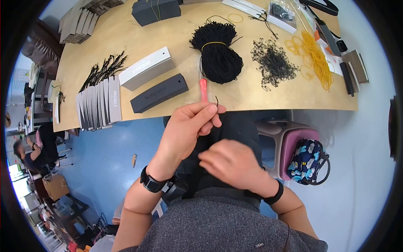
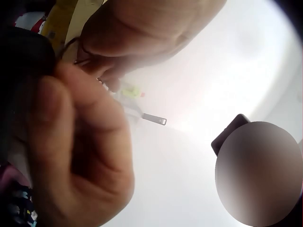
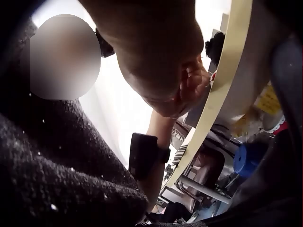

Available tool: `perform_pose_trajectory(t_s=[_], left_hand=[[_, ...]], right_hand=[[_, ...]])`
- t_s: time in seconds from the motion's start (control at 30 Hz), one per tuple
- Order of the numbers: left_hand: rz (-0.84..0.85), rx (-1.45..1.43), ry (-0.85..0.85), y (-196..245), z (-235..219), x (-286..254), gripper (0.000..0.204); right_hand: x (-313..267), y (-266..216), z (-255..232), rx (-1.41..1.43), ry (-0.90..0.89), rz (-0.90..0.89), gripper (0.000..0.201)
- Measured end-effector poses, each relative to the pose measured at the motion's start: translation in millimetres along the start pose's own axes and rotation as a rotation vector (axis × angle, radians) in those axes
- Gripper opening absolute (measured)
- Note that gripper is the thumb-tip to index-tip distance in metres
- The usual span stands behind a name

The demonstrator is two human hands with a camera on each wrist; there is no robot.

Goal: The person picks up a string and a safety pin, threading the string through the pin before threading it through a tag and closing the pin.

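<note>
My left hand [image 1: 180,128] pinches a short black cord [image 1: 217,101] between thumb and forefinger, just off the table's front edge. The cord's tip sticks up past the fingertips; the rest is hidden by the hand. Below and to the right is my right hand [image 1: 233,164], blurred, its fingers curled and pointing left. In the left wrist view the right hand [image 2: 90,151] has thumb and forefinger close together; I cannot tell whether anything is between them. Beyond the left hand lie a pink-handled tool [image 1: 204,90] and a banded bundle of black cords [image 1: 221,56].
On the table [image 1: 168,105] are a dark box [image 1: 159,93], a white box [image 1: 147,68], fanned grey tags [image 1: 100,103] with black strings, small black clips [image 1: 275,63] and yellow rubber bands [image 1: 317,59]. A floral bag [image 1: 308,161] sits on a stool at the right.
</note>
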State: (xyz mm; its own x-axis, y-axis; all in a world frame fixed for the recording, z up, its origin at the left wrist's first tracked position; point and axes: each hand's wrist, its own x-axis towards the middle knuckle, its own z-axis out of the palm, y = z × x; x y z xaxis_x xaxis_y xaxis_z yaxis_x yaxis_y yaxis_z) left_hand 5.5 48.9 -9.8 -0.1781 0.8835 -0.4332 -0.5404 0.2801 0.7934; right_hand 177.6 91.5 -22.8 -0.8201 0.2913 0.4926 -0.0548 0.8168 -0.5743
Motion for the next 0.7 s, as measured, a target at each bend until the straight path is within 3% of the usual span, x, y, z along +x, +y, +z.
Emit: perform_pose_trajectory(t_s=[0.1,0.17,0.3,0.37,0.4,0.47,0.7], left_hand=[[0.064,0.093,0.003,-5,2,-10,0.025],[0.102,0.154,-0.01,-6,4,-16,0.025],[0.08,0.296,-0.07,-4,4,-26,0.025],[0.097,0.302,-0.074,-5,2,-28,0.025],[0.101,0.291,-0.069,-4,1,-29,0.025],[0.104,0.278,-0.061,-4,1,-31,0.025],[0.113,0.274,-0.028,-4,-1,-33,0.027]], right_hand=[[10,11,-22,0.055,0.23,0.224,0.02],[18,12,-40,0.221,0.209,0.448,0.02],[24,32,-50,0.354,0.147,0.534,0.02],[20,41,-46,0.631,0.026,0.629,0.02],[21,40,-48,0.632,0.024,0.626,0.02],[22,36,-51,0.792,-0.055,0.817,0.021],[15,28,-45,0.844,-0.009,0.83,0.011]])
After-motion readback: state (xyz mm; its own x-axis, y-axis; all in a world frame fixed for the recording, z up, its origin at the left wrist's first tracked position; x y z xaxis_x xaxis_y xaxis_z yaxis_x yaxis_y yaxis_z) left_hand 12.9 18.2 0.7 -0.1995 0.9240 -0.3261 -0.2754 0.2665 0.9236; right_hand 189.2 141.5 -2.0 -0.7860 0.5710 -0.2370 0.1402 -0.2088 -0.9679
